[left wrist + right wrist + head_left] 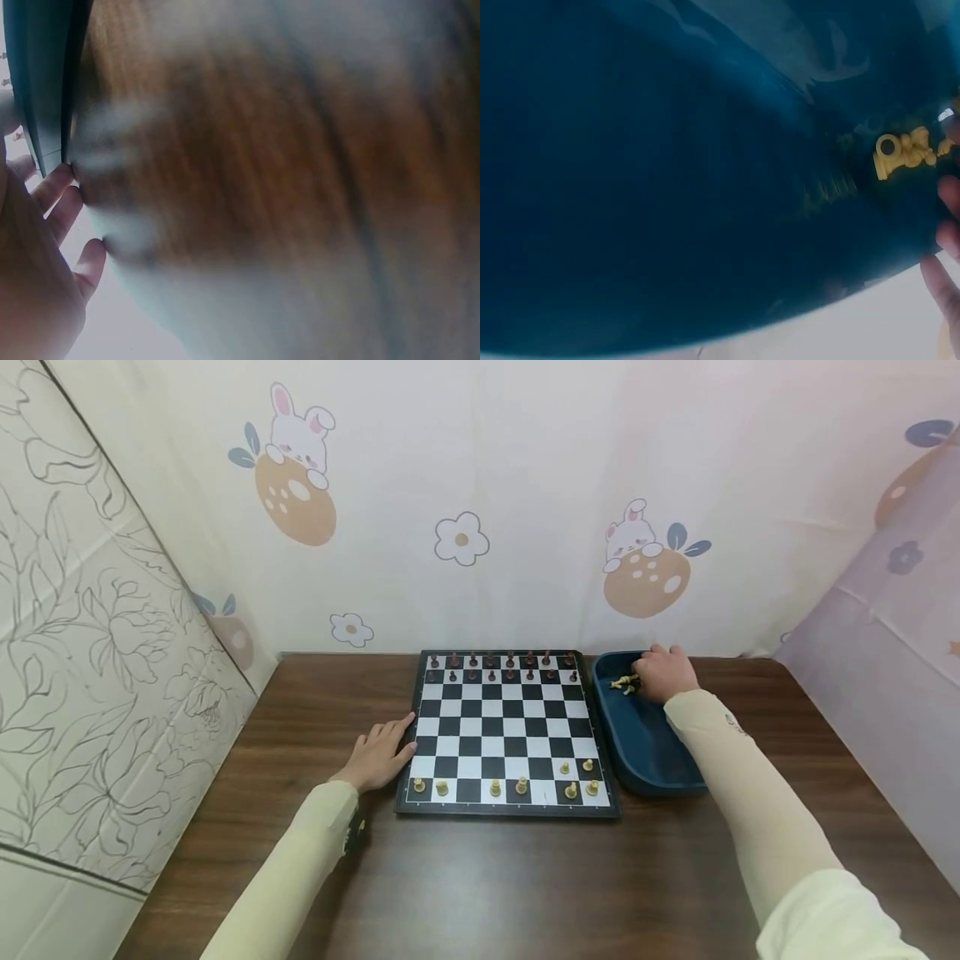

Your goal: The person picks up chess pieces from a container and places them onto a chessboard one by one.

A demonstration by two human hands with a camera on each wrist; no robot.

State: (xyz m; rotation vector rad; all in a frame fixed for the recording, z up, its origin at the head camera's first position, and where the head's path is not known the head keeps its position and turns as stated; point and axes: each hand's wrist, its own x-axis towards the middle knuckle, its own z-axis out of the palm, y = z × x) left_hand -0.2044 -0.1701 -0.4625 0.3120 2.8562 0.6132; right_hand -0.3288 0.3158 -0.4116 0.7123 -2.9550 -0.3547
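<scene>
A black-and-white chessboard (482, 727) lies on the table. My left hand (377, 755) rests at its left edge, fingers spread and fingertips against the dark frame (45, 75). To the right of the board stands a blue tray (651, 752). My right hand (666, 672) reaches into its far end, over a small group of yellow chess pieces (624, 683). In the right wrist view, one yellow chess piece (904, 150) lies on its side close to the fingertips. Those fingers are cut off by the frame edge, so whether they pinch a piece is hidden.
Two rows of dark red chess pieces (510, 675) stand along the board's far side. Several yellow pieces (521, 786) stand on the near rows. The wooden table (480, 885) meets a patterned curtain (525, 460) behind and a flowered panel (112, 635) at left.
</scene>
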